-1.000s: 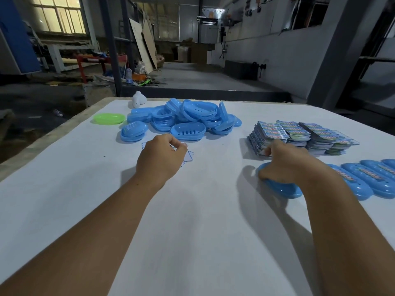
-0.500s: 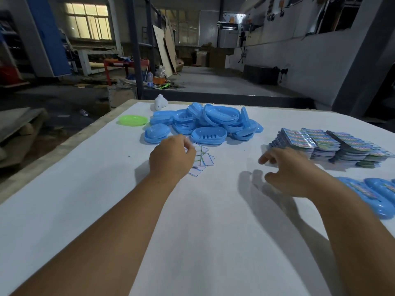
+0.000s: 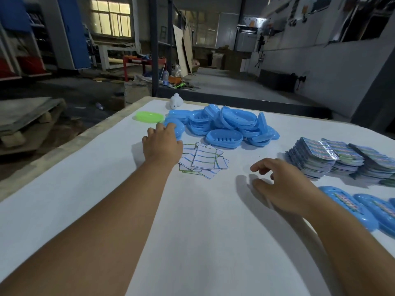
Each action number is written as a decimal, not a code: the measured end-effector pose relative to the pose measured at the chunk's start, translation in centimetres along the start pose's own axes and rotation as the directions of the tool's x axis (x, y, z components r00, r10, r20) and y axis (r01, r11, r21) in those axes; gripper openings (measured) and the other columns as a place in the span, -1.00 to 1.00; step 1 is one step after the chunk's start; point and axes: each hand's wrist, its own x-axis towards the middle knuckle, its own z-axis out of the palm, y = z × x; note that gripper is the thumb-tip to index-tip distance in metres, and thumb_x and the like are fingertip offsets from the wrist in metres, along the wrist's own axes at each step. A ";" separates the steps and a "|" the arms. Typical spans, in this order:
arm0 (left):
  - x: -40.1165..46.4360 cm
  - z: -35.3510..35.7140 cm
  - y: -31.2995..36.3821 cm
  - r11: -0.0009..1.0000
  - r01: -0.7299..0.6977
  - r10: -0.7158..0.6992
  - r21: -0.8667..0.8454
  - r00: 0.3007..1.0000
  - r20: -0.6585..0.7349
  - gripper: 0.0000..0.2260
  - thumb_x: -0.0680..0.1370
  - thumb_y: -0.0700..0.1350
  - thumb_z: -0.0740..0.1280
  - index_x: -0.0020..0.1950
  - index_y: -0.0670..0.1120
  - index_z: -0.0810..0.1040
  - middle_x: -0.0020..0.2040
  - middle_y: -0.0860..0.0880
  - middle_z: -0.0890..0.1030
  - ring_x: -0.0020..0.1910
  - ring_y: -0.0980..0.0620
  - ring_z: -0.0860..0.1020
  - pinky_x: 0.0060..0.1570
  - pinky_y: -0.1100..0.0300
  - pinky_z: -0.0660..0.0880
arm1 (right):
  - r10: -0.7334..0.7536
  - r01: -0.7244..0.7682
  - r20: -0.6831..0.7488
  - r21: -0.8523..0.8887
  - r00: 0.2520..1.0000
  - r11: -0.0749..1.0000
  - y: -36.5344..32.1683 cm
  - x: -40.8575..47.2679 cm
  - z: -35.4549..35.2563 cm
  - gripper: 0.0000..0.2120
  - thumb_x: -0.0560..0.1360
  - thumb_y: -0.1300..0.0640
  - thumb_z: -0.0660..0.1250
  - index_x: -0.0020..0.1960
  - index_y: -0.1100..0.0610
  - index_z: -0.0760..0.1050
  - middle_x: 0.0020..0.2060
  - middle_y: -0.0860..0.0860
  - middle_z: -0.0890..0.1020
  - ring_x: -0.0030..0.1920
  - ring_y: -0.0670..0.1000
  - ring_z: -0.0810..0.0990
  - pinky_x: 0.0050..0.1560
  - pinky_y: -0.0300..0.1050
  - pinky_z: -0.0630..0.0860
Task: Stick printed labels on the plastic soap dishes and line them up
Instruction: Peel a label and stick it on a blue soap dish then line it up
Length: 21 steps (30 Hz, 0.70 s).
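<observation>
Soap dish [image 3: 176, 127] under left hand's [image 3: 162, 144] fingertips, right hand [image 3: 284, 184] loosely open, empty, 1 green dish [image 3: 147, 117]

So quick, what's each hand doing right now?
Left hand: fingers touching a blue dish, no clear grip yet.
Right hand: open, empty, above the table.

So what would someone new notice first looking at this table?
The jumbled heap of blue soap dishes at the table's far side, where the left hand reaches a dish at its left edge. Then the stacks of printed labels on the right, and the lone green dish far left.
</observation>
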 end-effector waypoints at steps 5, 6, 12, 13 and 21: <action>0.2 -0.1 -0.2 0.994 0.068 -0.069 -0.081 0.998 -0.009 -0.65 0.61 0.02 0.31 0.38 0.00 0.43 0.31 -0.15 0.43 0.25 -0.17 0.43 0.16 -0.04 0.43 | 0.007 -0.007 0.010 -0.004 1.000 1.000 -0.4 0.0 0.1 -0.82 0.56 -0.05 0.34 0.16 -0.18 0.52 0.03 -0.19 0.53 0.01 -0.10 0.51 -0.02 -0.15 0.36; 0.2 -0.1 -0.2 0.993 0.074 -0.075 -0.089 0.997 -0.007 -0.66 0.61 0.04 0.31 0.36 0.00 0.43 0.30 -0.14 0.44 0.24 -0.17 0.44 0.16 -0.03 0.44 | 0.007 -0.007 0.009 -0.003 1.000 1.000 -0.4 0.0 0.1 -0.82 0.56 -0.05 0.34 0.16 -0.18 0.52 0.03 -0.20 0.53 0.01 -0.10 0.51 -0.03 -0.16 0.36; 1.0 0.1 -0.1 0.989 0.124 -0.122 -0.084 0.992 0.035 -0.42 0.48 0.37 0.31 0.28 -0.02 0.37 0.21 -0.10 0.53 0.17 -0.14 0.51 0.08 -0.02 0.46 | 0.004 -0.004 0.012 0.018 1.000 1.000 -0.4 0.0 0.5 -0.82 0.56 -0.02 0.34 0.15 -0.17 0.53 0.00 -0.22 0.53 -0.05 -0.18 0.49 -0.04 -0.19 0.33; 1.2 0.2 -0.1 0.988 0.135 -0.132 -0.074 0.991 0.035 -0.40 0.47 0.40 0.29 0.28 -0.03 0.38 0.21 -0.09 0.55 0.18 -0.15 0.52 0.10 -0.03 0.45 | 0.004 -0.004 0.013 0.019 1.000 1.000 -0.4 0.0 0.6 -0.82 0.56 -0.02 0.35 0.15 -0.17 0.53 0.00 -0.23 0.53 -0.05 -0.19 0.49 -0.04 -0.19 0.33; 1.8 0.7 -0.3 0.992 0.115 -0.115 -0.059 0.993 0.007 -0.52 0.59 0.24 0.22 0.42 0.03 0.30 0.28 -0.11 0.55 0.25 -0.19 0.49 0.13 -0.09 0.40 | 0.003 -0.003 0.021 0.031 1.000 1.000 -0.1 0.3 0.9 -0.82 0.54 -0.02 0.36 0.12 -0.20 0.50 0.00 -0.22 0.54 -0.05 -0.21 0.50 -0.13 -0.25 0.34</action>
